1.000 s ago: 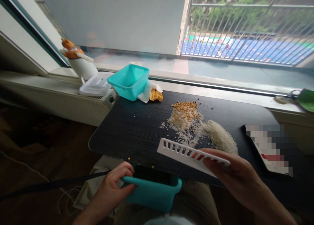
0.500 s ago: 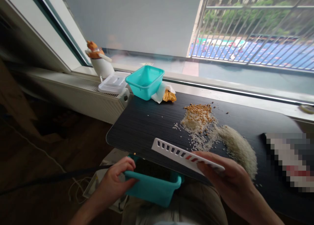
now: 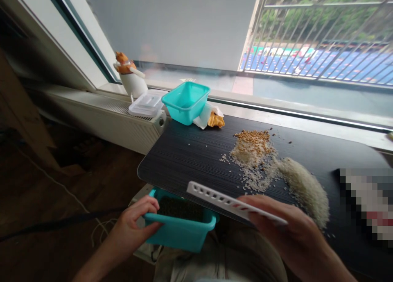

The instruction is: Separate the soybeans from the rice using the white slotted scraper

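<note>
My left hand (image 3: 143, 218) grips the near left rim of a turquoise plastic tub (image 3: 181, 233), held just below the table's front edge. Dark, fine-looking contents (image 3: 181, 208) lie inside it; I cannot make out what they are. In my right hand (image 3: 282, 220) is a flat white slotted plastic piece (image 3: 215, 196), tilted over the table's front edge. Beyond it, on the black table (image 3: 181, 163), lies a mound of white rice (image 3: 307, 187). Beside the rice is a pile of small yellow-brown beans or grains (image 3: 253, 140), partly mixed with rice.
A second turquoise tub (image 3: 186, 103) stands at the table's back left, next to a crumpled yellow-and-white wrapper (image 3: 215, 120). A clear lid (image 3: 146, 103) and a white container with an orange figure (image 3: 133, 83) are by the radiator (image 3: 135, 130). A blurred-out object (image 3: 368, 204) lies at right.
My left hand and the tub have moved left, showing more of the tub's inside. The white slotted piece in my right hand has tipped flatter and slightly lower. The view has shifted a little.
</note>
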Available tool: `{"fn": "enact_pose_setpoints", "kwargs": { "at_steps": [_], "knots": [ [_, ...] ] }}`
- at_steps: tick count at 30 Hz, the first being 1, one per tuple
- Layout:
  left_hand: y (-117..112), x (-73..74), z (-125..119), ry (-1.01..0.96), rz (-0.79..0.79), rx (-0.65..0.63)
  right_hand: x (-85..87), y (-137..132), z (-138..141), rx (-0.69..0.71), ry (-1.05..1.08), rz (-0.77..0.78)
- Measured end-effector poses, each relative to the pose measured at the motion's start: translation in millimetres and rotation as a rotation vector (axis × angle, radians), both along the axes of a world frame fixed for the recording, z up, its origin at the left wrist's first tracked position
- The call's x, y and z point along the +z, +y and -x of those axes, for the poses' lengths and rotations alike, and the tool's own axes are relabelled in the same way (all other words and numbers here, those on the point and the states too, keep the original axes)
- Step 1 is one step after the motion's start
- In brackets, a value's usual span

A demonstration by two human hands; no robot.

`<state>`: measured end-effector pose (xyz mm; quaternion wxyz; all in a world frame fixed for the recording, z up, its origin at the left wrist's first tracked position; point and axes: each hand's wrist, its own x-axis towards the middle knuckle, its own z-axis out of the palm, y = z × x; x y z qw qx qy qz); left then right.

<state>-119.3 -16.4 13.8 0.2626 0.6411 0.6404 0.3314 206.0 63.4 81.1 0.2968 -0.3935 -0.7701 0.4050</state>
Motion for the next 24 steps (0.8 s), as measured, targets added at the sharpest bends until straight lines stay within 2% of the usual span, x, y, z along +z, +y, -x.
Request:
{"fn": "enact_pose_setpoints", "kwargs": {
  "at_steps": [2, 4, 5, 8, 12, 17, 20, 24],
  "knots": [
    [1.7, -0.6, -16.0, -0.008, 0.053, -0.026, -7.1, -8.8, -41.3, -0.277, -0.039, -0.078],
    [5.1, -3.6, -36.7, -0.036, 0.087, -0.069, -15.5, -17.8, -79.5, -0.465, -0.08, -0.105],
    [7.4, -5.3, -47.4, -0.052, 0.116, -0.094, -18.9, -21.9, -94.9, -0.516, -0.102, -0.094],
    [14.2, -9.1, -75.6, -0.088, 0.158, -0.13, -24.3, -31.4, -121.0, -0.51, -0.106, 0.009],
    [18.4, -9.0, -99.8, -0.131, 0.208, -0.167, -25.8, -37.0, -122.3, -0.539, -0.018, 0.114],
    [16.5, -9.2, -120.1, -0.152, 0.268, -0.186, -27.8, -39.9, -123.0, -0.556, 0.04, 0.141],
    [17.0, -9.4, -126.8, -0.141, 0.241, -0.197, -26.9, -40.4, -125.4, -0.531, 0.051, 0.164],
    [19.0, -7.9, -128.5, -0.132, 0.243, -0.191, -23.2, -37.9, -115.0, -0.6, 0.071, 0.151]
  ]
}}
